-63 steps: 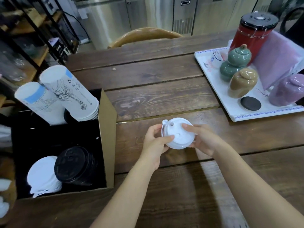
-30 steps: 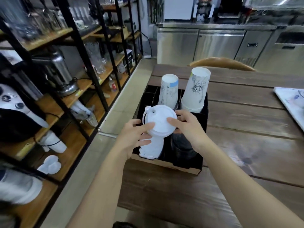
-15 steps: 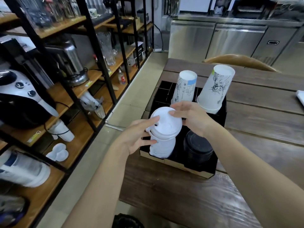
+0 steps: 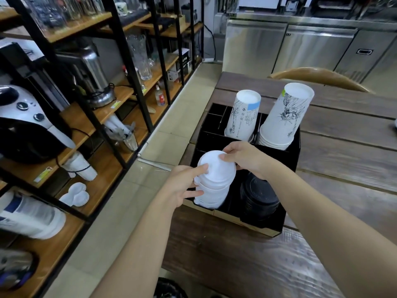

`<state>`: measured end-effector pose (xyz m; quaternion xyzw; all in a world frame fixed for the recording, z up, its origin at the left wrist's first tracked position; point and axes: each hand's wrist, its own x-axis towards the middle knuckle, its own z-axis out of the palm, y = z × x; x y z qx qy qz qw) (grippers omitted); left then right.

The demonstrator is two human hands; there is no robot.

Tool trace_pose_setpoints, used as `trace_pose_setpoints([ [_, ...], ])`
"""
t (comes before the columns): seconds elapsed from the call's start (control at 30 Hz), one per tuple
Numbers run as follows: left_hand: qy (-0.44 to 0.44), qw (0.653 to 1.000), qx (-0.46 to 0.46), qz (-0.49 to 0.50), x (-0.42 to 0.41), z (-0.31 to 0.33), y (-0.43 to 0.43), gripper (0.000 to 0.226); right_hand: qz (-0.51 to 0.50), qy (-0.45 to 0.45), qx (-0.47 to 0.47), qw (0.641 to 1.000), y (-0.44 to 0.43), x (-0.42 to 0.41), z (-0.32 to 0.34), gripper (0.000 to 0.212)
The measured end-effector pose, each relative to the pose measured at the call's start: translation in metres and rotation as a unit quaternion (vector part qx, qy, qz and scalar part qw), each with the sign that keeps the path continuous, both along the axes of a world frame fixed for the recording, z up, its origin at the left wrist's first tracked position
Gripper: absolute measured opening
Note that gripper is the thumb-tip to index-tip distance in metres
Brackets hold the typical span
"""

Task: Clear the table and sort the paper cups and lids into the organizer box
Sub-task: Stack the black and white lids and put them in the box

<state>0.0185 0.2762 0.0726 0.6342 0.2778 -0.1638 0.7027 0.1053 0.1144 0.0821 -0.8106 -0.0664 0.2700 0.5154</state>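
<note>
Organizer box (image 4: 289, 220) with white lids (image 4: 211, 190), black lids (image 4: 258, 200), 2 cup stacks (image 4: 285, 119).

We see both hands, left (image 4: 182, 186) and right (image 4: 247, 158), gripping the white lid (image 4: 217, 168) atop the white lid stack (image 4: 211, 194) in the organizer box (image 4: 287, 164).

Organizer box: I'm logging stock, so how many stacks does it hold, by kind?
White lid stacks: 1
Black lid stacks: 1
Paper cup stacks: 2
Total: 4 stacks in the organizer box.
</note>
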Motion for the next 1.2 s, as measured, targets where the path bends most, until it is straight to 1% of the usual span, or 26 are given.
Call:
trace_pose_setpoints([
  [0.07, 0.004, 1.000, 0.012, 0.020, 0.000, -0.005, 0.001, 0.018, 0.016, -0.005, -0.031, 0.999, 0.005, 0.001, -0.004, 0.023],
  [0.13, 0.015, 0.999, 0.022, 0.025, 0.001, -0.011, 0.001, 0.018, 0.038, -0.035, -0.075, 0.996, 0.011, 0.002, -0.006, 0.027],
  [0.27, 0.022, 0.998, 0.048, 0.017, 0.000, -0.020, -0.001, 0.021, 0.076, -0.075, -0.159, 0.982, 0.018, 0.004, -0.011, 0.026],
  [0.37, 0.018, 0.997, 0.071, 0.012, -0.002, -0.025, -0.004, 0.028, 0.093, -0.088, -0.192, 0.973, 0.019, 0.006, -0.014, 0.028],
  [0.47, 0.024, 0.997, 0.078, 0.002, -0.001, -0.027, -0.004, 0.031, 0.105, -0.101, -0.193, 0.970, 0.020, 0.007, -0.015, 0.027],
  [0.6, 0.040, 0.997, 0.062, -0.002, 0.001, -0.022, -0.002, 0.020, 0.103, -0.103, -0.167, 0.975, 0.019, 0.006, -0.015, 0.026],
  [0.8, 0.041, 0.998, 0.054, 0.012, 0.004, -0.023, -0.003, 0.013, 0.100, -0.114, -0.145, 0.978, 0.015, 0.005, -0.017, 0.027],
  [0.9, 0.044, 0.998, 0.048, 0.016, 0.005, -0.023, -0.002, 0.012, 0.111, -0.131, -0.150, 0.974, 0.015, 0.006, -0.019, 0.027],
  [1.0, 0.042, 0.998, 0.044, 0.018, 0.005, -0.021, -0.003, 0.005, 0.117, -0.142, -0.143, 0.972, 0.018, 0.007, -0.020, 0.028],
  [1.13, 0.041, 0.998, 0.051, 0.026, 0.002, -0.024, -0.004, 0.008, 0.163, -0.159, -0.169, 0.959, 0.023, 0.007, -0.021, 0.025],
  [1.2, 0.044, 0.997, 0.065, 0.014, 0.000, -0.024, -0.004, 0.010, 0.167, -0.164, -0.166, 0.958, 0.024, 0.006, -0.024, 0.025],
])
